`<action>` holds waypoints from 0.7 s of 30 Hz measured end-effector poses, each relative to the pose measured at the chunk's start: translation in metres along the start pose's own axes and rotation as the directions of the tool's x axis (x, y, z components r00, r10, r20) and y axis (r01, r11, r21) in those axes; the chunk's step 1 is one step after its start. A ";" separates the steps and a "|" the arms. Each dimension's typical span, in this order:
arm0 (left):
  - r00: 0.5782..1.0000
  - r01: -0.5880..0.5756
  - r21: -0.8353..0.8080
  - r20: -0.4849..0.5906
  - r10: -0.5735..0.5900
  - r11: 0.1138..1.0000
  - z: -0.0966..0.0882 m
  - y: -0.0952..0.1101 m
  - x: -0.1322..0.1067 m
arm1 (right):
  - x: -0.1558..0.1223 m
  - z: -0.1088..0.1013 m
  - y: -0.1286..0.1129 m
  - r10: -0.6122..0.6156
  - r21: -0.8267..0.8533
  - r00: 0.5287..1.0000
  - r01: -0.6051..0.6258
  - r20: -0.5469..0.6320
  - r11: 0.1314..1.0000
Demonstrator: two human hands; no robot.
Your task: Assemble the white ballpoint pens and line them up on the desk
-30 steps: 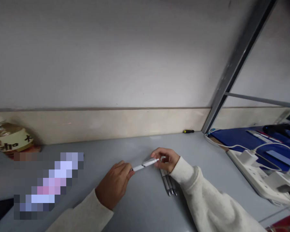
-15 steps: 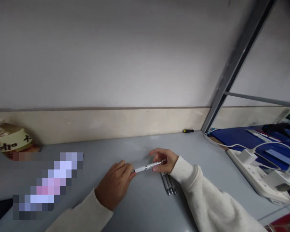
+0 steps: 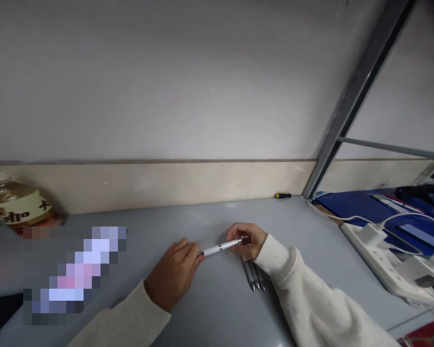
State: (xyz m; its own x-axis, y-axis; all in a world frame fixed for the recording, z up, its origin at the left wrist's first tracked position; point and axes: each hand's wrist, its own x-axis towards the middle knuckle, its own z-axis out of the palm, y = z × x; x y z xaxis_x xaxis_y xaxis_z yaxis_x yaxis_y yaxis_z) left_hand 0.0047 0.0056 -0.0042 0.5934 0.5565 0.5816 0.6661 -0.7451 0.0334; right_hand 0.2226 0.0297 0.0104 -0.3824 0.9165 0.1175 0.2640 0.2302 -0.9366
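A white pen point(image 3: 219, 247) with a dark band at its middle is held between my hands, tilted slightly up to the right. My left hand point(image 3: 177, 270) is closed around its left end, palm down. My right hand point(image 3: 248, 238) has its fingers curled around the pen's right end, thumb and fingertips close to the tip. Below my right wrist, several grey pens point(image 3: 253, 274) with shiny metal tips lie side by side on the grey table point(image 3: 210, 308); my wrist covers their upper ends.
A labelled jar point(image 3: 21, 205) stands at the back left, beside a blurred-out object point(image 3: 83, 270). A small black and yellow screwdriver point(image 3: 283, 195) lies by the wall. On the right are a white power strip point(image 3: 379, 265) with plugged-in chargers, cables and a blue surface point(image 3: 354, 207).
The fingers of my right hand have curled inward and closed in around the pen's right end. My left hand keeps its grip almost in place.
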 end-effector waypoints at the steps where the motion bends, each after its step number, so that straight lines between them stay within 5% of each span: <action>1: 1.000 0.000 0.002 0.002 0.000 1.000 0.000 0.000 0.000 | 0.000 0.000 0.000 -0.003 0.016 1.000 0.003 -0.012 1.000; 7: 0.999 0.010 -0.001 0.037 -0.010 1.000 -0.002 0.001 0.001 | 0.000 0.001 0.001 0.034 -0.014 0.999 -0.034 0.040 0.999; 10: 0.997 0.036 -0.035 0.074 -0.033 0.999 -0.003 0.001 0.000 | -0.001 0.001 -0.001 -0.108 -0.130 0.993 0.101 -0.049 0.986; 15: 0.990 0.096 -0.085 0.113 -0.087 0.992 -0.004 0.001 0.001 | 0.001 -0.001 -0.002 -0.397 -0.206 0.918 0.386 -0.011 0.899; 21: 0.975 0.169 -0.137 0.171 -0.145 0.976 -0.006 0.003 0.004 | 0.003 -0.002 0.002 -0.530 -0.338 0.847 0.507 0.026 0.793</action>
State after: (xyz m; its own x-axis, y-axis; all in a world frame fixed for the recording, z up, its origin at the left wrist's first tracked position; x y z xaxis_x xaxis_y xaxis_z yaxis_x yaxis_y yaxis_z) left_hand 0.0069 0.0033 0.0031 0.5590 0.7129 0.4234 0.6885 -0.6837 0.2420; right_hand 0.2235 0.0331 0.0090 -0.4871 0.6461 0.5877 0.3147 0.7575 -0.5720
